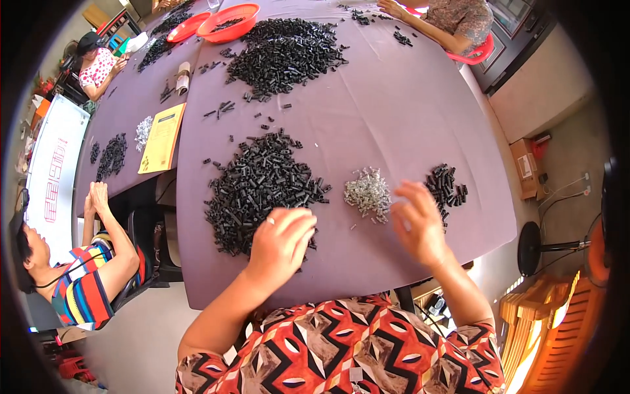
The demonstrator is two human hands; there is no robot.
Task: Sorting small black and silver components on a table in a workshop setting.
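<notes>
My left hand (281, 240) is over the near right edge of a large heap of small black tube-shaped parts (256, 190). Its fingers are curled together, and whatever they pinch is hidden. Between my hands lies a small pile of tiny clear or silvery pieces (367, 195). Just right of that pile hovers my right hand (420, 223), its fingers bent but apart, with nothing visible in them. Beyond its fingers is a smaller group of black tube-shaped parts (447, 187).
Farther up the purple-grey tablecloth (394, 98) spreads another big black heap (285, 56), beside a red basin (228, 23). A yellow booklet (163, 138) lies at left. Other people sit left and far right. A fan (530, 248) stands right of the table.
</notes>
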